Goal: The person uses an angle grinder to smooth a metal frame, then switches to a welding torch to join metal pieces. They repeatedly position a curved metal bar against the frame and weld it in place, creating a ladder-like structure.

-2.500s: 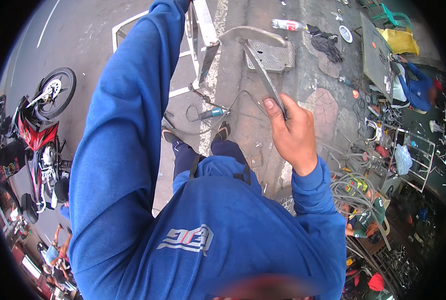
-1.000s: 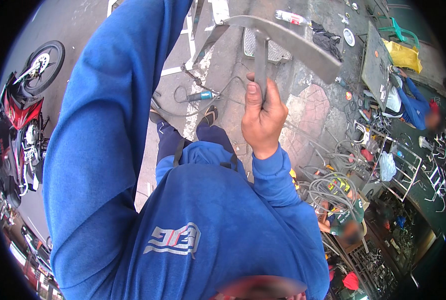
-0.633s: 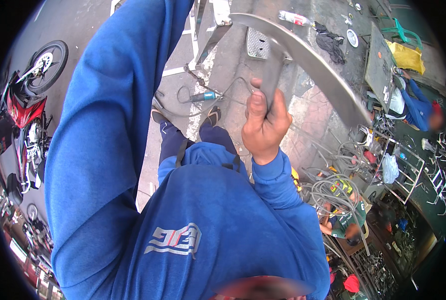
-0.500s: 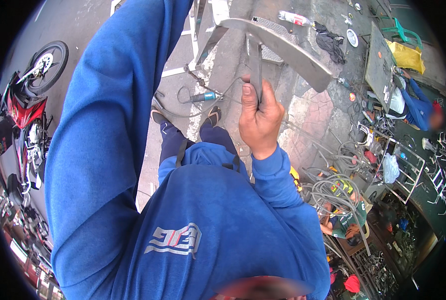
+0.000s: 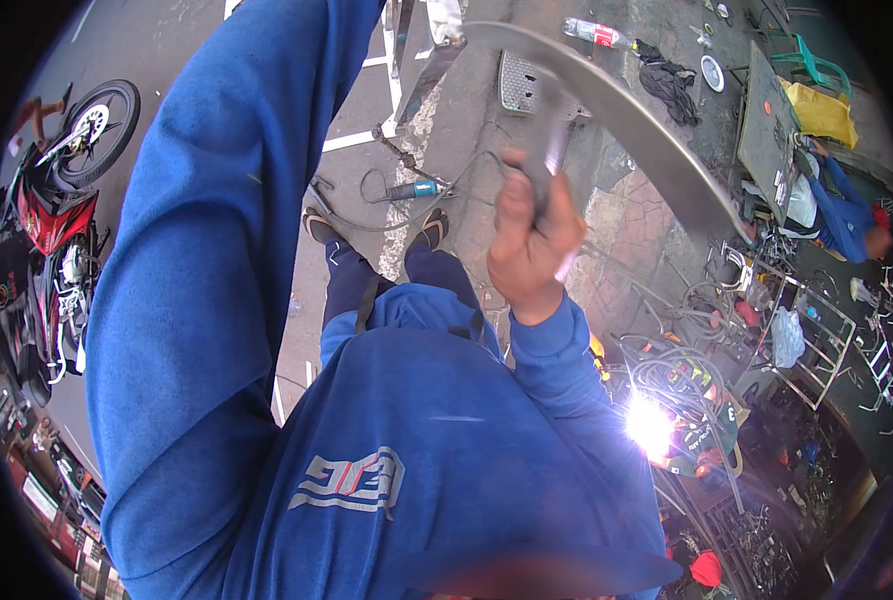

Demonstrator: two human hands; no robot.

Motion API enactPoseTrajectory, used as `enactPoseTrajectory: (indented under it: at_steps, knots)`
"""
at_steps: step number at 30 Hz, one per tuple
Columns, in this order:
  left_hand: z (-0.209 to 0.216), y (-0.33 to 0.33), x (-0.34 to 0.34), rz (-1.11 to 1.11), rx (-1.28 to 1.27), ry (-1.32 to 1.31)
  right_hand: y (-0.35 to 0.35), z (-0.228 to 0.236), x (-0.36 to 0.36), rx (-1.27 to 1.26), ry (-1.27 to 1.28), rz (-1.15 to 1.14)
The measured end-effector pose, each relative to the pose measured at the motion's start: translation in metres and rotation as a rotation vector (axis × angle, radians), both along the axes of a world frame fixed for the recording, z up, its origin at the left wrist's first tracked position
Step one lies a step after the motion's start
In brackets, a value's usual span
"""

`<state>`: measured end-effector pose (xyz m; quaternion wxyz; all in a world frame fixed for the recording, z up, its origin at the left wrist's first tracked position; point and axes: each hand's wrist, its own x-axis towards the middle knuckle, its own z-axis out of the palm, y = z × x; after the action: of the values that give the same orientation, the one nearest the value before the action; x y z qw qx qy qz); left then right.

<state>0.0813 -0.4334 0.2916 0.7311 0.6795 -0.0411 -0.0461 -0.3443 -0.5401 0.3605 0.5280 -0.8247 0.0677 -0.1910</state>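
Observation:
My right hand [image 5: 536, 240] is closed around the handle [image 5: 553, 135] of a curved grey plate [image 5: 631, 110], held up in front of my body. The plate arcs from the upper middle of the view down to the right, with the handle meeting its inner side. Blur on handle and fingers hides the detail, and I cannot tell what kind of tool it is. Across the left side my left arm [image 5: 201, 230] reaches up past the top edge; the hand on it is out of sight. Near my feet lies a teal angle grinder [image 5: 411, 190] with its cord.
At right, a bright glare [image 5: 651, 428] partly hides a crouching person [image 5: 706, 455] beside coiled cables [image 5: 676, 370]. Another person [image 5: 841, 220] in blue is near a board [image 5: 771, 125]. White metal framing [image 5: 351, 142] stands ahead. A red motorbike [image 5: 56, 225] is at left.
The plate has swung, its right end lower and farther right. My right hand has shifted slightly right. A glare has appeared at the right, and a person's arm shows beside the motorbike wheel.

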Motion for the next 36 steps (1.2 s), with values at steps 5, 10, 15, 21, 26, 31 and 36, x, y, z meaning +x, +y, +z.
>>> enactPoseTrajectory:
  at_steps: [5,10,15,21,26,31,36]
  knots:
    - [-0.0035,-0.0009,0.0043,0.010,-0.065,-0.016,0.0003,0.0026,0.0017,0.002,0.037,0.013]
    - [0.0007,-0.0003,0.0031,-0.023,0.030,0.035,0.0018,0.0045,0.0015,-0.023,0.005,0.030]
    - [0.0027,0.0006,0.0004,-0.013,-0.005,0.016,0.0029,0.0040,0.0008,0.013,-0.129,0.004]
    - [0.0021,0.0010,0.0010,-0.031,0.073,-0.015,0.0022,0.0021,-0.0017,0.050,0.004,0.024]
    - [0.0027,0.0045,0.0014,-0.026,0.047,0.029,0.0042,0.0007,-0.0003,-0.031,0.019,0.005]
    - [0.0012,0.0051,0.0029,-0.030,0.042,0.024,0.0051,0.0024,0.0012,0.098,-0.159,0.031]
    - [0.0024,0.0067,0.0010,-0.039,0.072,0.047,0.0041,0.0027,0.0000,0.089,0.012,0.027]
